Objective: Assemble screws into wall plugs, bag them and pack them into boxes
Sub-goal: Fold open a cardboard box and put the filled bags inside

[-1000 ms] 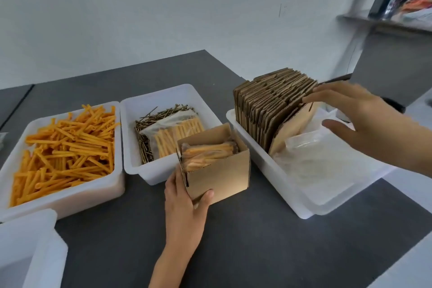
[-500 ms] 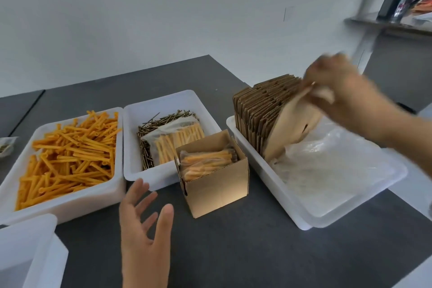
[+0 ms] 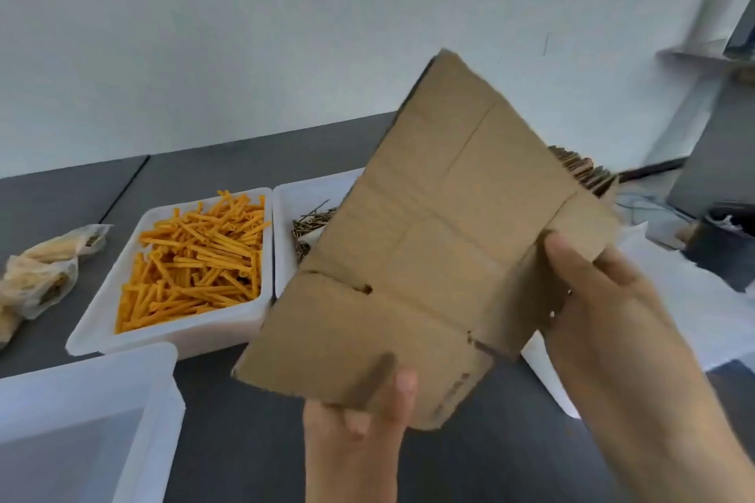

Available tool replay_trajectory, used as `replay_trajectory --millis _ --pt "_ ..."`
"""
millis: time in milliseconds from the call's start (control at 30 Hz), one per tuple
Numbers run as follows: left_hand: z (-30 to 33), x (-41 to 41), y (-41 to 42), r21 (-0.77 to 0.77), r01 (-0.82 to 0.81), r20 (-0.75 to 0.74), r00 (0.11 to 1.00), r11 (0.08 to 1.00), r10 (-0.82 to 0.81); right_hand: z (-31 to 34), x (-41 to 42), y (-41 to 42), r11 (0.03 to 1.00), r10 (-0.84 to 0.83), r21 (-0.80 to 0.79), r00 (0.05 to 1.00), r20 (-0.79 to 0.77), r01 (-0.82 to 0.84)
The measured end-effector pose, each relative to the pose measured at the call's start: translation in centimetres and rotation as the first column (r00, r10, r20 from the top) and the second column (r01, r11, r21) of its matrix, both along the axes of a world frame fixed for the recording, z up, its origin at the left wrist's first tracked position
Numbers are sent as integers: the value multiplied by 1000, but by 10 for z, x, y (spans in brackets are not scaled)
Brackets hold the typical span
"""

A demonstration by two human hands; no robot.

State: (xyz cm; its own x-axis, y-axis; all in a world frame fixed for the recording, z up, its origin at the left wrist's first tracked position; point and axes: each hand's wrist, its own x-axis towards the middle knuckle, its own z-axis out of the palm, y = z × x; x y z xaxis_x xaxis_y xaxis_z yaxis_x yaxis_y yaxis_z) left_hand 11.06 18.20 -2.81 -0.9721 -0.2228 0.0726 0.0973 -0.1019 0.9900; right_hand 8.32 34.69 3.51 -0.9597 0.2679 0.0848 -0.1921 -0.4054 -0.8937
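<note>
A flat, unfolded cardboard box blank (image 3: 441,241) is held up in front of me, tilted, filling the middle of the view. My left hand (image 3: 359,433) grips its lower edge from below, thumb on the front face. My right hand (image 3: 604,298) grips its right side flap. Behind it a white tray (image 3: 171,335) holds several orange wall plugs (image 3: 196,261). A second white tray (image 3: 286,225) with dark screws (image 3: 308,223) is mostly hidden by the blank. The open box with bagged plugs is hidden.
Filled plastic bags (image 3: 36,278) lie on the dark table at the left. A white bin (image 3: 81,417) stands at the near left. The stack of flat cardboard blanks (image 3: 580,171) peeks out behind the held blank. A shelf and dark furniture stand at the right.
My right hand pulled one blank out of the stack and brought it up in front of me. My left hand rose from the table and took hold of its lower edge.
</note>
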Motion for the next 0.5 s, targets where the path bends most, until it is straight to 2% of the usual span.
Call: replay_trajectory --millis 67,100,133,200,267,333,500 --pt "-5 0 -15 57 -195 -24 980 979 197 -44 3 -11 999 -43 8 994 103 42" --pt "-11 0 -28 62 -231 -46 971 971 234 -57 4 -10 996 -66 59 990 123 59" --pt "-10 0 -38 6 -287 -59 956 958 287 -64 4 -7 982 -150 136 980 130 132" --pt "-20 1 -58 -100 -250 -88 966 963 241 -73 13 -12 905 -255 361 966 31 227" --pt "-28 3 -71 -155 -189 -93 980 970 176 -87 24 -25 885 -123 452 992 -13 115" --pt "-36 5 -76 -183 -114 -76 992 976 102 -95 28 -39 906 -4 422 998 62 -22" --pt "-55 6 -84 -335 -37 -133 991 942 -8 -115 37 -52 940 -17 341 995 94 -17"
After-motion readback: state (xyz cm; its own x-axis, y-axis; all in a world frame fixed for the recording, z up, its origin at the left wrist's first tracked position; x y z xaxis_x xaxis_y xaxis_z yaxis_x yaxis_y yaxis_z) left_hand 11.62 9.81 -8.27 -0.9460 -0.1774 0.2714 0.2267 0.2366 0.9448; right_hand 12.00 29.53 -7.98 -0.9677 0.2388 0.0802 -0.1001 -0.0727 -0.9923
